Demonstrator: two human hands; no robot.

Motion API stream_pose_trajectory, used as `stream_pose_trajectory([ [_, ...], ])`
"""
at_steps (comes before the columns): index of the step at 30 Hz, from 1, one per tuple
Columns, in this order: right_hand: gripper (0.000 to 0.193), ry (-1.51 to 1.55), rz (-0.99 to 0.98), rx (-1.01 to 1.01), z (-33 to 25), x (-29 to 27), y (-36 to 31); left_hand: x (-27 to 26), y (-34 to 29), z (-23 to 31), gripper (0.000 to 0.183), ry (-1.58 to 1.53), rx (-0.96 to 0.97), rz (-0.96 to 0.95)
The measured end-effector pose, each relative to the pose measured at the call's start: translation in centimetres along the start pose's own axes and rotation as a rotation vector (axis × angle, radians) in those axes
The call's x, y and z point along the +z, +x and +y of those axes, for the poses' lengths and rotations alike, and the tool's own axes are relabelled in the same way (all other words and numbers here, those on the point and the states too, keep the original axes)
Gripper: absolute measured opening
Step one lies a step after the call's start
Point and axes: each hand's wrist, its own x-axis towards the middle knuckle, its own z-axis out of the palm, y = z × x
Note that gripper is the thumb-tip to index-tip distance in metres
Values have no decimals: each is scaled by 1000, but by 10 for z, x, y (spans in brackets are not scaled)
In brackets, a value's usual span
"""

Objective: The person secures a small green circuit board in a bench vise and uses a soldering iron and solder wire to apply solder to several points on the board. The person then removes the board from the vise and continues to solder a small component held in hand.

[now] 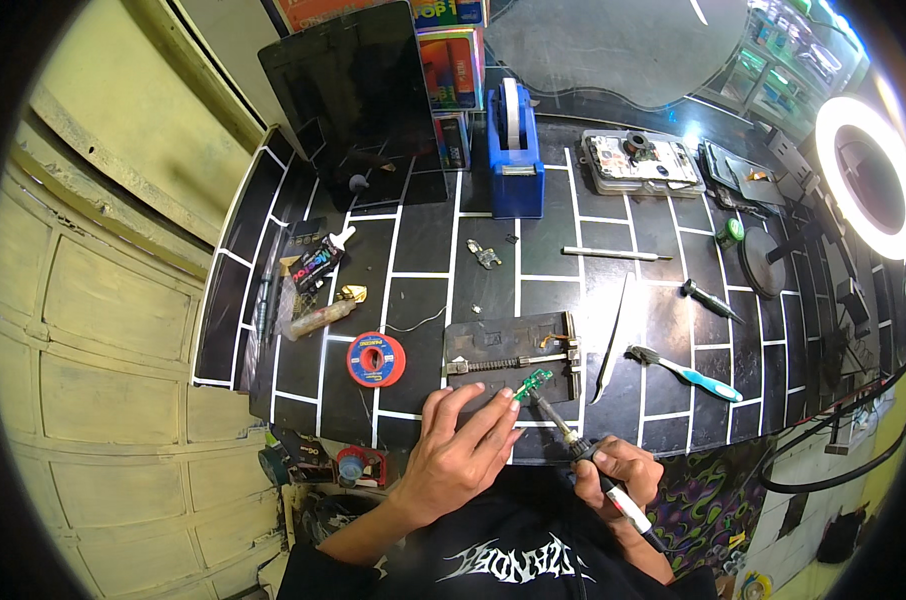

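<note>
My left hand pinches a small green circuit board at its fingertips, just over the front edge of a dark board holder with a spring-loaded rod. A soldering iron is gripped in my right hand, slanting up to the left. Its metal tip reaches the near side of the green board; whether it touches cannot be made out. Left of the holder stands a red spool of solder wire, a thin strand trailing from it. White tweezers and a blue-and-white toothbrush lie to the right.
Farther back on the black, white-lined table are a blue tape dispenser, a dark upright panel and an opened device. A lit ring lamp rises at the right. A screwdriver lies below it.
</note>
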Motion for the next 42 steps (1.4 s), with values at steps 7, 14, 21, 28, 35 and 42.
stream_pose_trajectory([
  [7,32,10,-23,-3,1,-1,1,-1,0,0,36,-1,-1,-9],
  [14,32,6,-2,1,0,0,1,-1,0,0,36,3,6,-3],
  [21,32,4,-16,9,1,-1,-1,0,0,0,36,2,4,-3],
  [28,33,-21,-19,14,0,-1,-2,0,0,0,37,-3,2,-6],
  [35,34,-3,-11,0,1,-1,-2,0,0,0,37,-4,3,-3],
  [42,33,-14,-37,12,0,-2,0,0,0,-1,36,-3,1,-7],
])
